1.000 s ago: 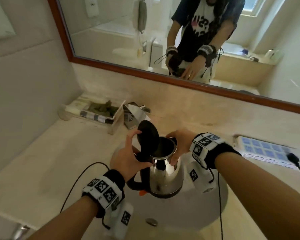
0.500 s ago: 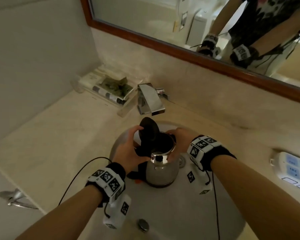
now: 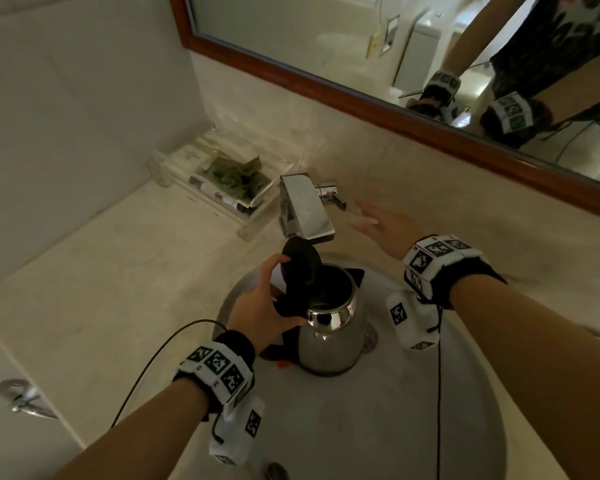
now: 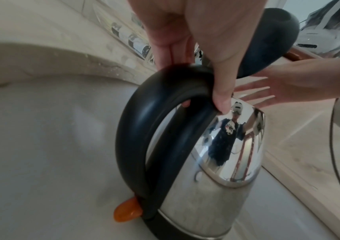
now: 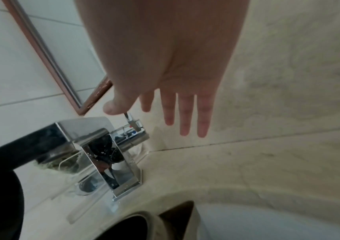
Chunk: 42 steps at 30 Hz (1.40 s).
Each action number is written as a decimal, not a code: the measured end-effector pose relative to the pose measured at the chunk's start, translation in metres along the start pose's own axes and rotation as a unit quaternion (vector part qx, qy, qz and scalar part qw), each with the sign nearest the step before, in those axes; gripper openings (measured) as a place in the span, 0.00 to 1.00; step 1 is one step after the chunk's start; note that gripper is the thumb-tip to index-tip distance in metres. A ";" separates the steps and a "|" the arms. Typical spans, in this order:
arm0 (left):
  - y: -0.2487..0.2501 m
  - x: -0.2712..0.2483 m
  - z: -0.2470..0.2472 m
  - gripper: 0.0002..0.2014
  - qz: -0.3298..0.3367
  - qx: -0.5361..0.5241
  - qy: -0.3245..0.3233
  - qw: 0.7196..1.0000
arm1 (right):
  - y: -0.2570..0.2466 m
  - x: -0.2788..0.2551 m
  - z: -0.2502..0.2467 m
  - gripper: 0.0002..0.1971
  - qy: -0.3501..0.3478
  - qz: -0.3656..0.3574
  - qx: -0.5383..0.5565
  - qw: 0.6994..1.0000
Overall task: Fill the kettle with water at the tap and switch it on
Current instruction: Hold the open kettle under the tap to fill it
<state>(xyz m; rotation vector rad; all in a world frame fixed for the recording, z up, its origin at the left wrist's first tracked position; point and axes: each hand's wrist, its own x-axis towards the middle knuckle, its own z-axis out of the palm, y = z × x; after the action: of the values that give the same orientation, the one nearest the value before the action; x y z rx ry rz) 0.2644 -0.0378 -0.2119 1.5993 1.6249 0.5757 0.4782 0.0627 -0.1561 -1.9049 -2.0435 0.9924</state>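
far out past the left hand (image 3: pixel 262 308), against the wall, there's a clear tray (image 3: pixel 222 181) with some green packets in it. the left hand itself is wrapped round the black handle (image 4: pixel 144 123) of the steel kettle (image 3: pixel 329 327), fingers curled over the top of it, thumb side up by the lid (image 3: pixel 300 268), which stands flipped open. the kettle sits down in the sink basin (image 3: pixel 395 427), its open mouth just below and in front of the chrome tap (image 3: pixel 305 209), little orange switch (image 4: pixel 126 211) low at the foot of the handle. right of the tap is its lever (image 3: pixel 329 192), and the right hand (image 3: pixel 385 230) hangs just beside that, flat, fingers (image 5: pixel 185 116) straight and spread, gripping nothing. can't tell if the thumb is actually touching the lever. no water visible from the spout.
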 end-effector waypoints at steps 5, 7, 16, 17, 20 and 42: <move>-0.001 0.006 0.000 0.48 -0.012 -0.010 0.014 1.000 | -0.012 0.028 0.004 0.23 0.016 -0.078 0.014 0.997; -0.002 0.007 0.000 0.48 -0.012 -0.013 0.017 1.000 | -0.009 0.037 0.013 0.21 0.034 -0.095 0.016 0.995; -0.005 0.008 -0.001 0.47 -0.005 -0.008 0.019 1.000 | 0.010 0.057 0.013 0.19 0.066 -0.096 0.119 0.986; -0.005 0.008 -0.001 0.47 -0.005 -0.009 0.020 1.000 | 0.009 0.058 0.012 0.20 0.072 -0.091 0.119 0.986; -0.003 0.007 -0.001 0.47 -0.007 -0.020 0.022 1.000 | 0.010 0.049 0.016 0.25 0.079 -0.052 0.086 0.992; 0.003 0.002 -0.006 0.50 0.014 -0.010 0.026 1.000 | 0.032 -0.022 0.060 0.58 -0.126 -0.109 -0.089 0.982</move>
<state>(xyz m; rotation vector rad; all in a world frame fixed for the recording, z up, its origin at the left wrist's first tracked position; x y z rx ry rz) 0.2621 -0.0345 -0.2061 1.6060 1.6317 0.6504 0.4754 0.0197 -0.2136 -1.6543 -2.4985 1.0728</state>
